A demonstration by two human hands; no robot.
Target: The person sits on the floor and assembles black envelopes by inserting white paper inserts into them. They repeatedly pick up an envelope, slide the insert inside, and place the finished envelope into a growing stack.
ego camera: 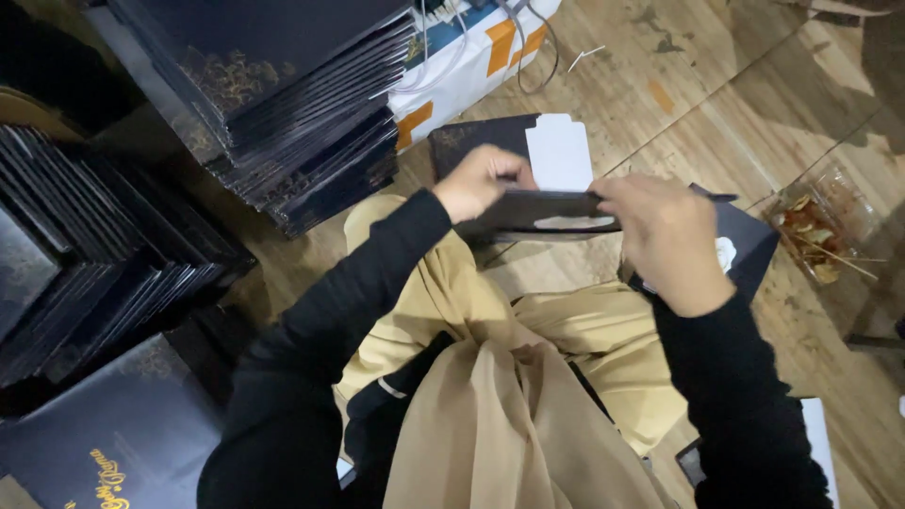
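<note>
Hands meet at a flat black card (551, 212): left hand (483, 181) pinches its left end, right hand (666, 238) clamps its right end, wrists bent inward.

Worn wooden plank floor (698, 104), dimly lit, shadowed at left.

The folded box (547, 212) was held between the left hand (481, 181) and the right hand (665, 240), above the lap. Stacks of flat boxes (283, 104) lay on the floor (716, 104) to the left; a tray (815, 231) lay to the right.
</note>
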